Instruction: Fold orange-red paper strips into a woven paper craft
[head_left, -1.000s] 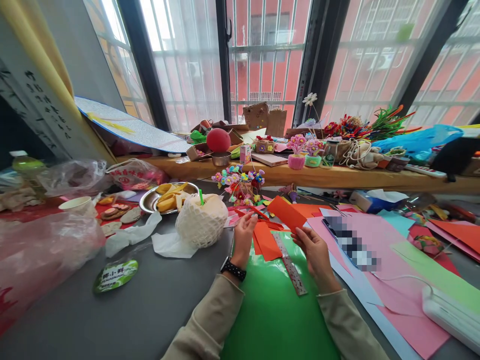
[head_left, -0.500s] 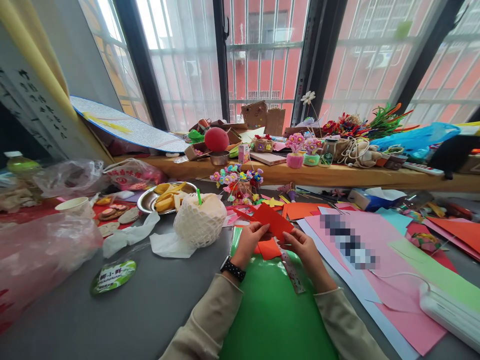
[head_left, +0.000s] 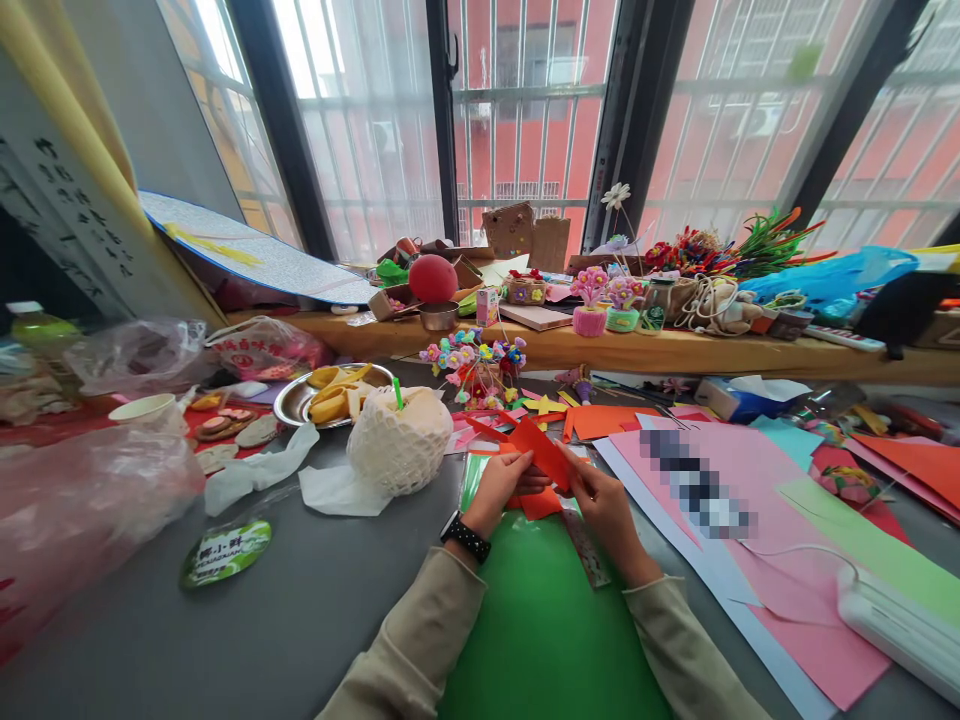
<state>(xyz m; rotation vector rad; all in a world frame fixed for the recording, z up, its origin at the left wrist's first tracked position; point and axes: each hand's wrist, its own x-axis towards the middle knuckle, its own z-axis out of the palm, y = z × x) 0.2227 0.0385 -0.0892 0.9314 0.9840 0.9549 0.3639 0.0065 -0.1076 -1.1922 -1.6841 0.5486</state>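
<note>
Between my two hands is a piece of red paper (head_left: 541, 452), raised above the green mat (head_left: 551, 630) and tilted. My left hand (head_left: 501, 492), with a dark watch on its wrist, pinches the paper's left side. The fingers of my right hand (head_left: 600, 498) grip its right edge. Below the held paper lie more orange-red pieces (head_left: 538, 503) on the mat. A patterned ruler (head_left: 585, 545) lies beside my right hand, partly hidden by it.
Left of the mat stands a coconut (head_left: 401, 438) in white netting with a green straw. Behind it is a metal plate (head_left: 294, 402) of banana peels. Pink sheets (head_left: 817, 610) and a white device (head_left: 900, 630) lie right. Pipe-cleaner flowers (head_left: 480, 362) stand ahead.
My right hand has shifted slightly inward and turned. The red paper has rotated in my hands and now shows a narrower face. My left hand has hardly moved.
</note>
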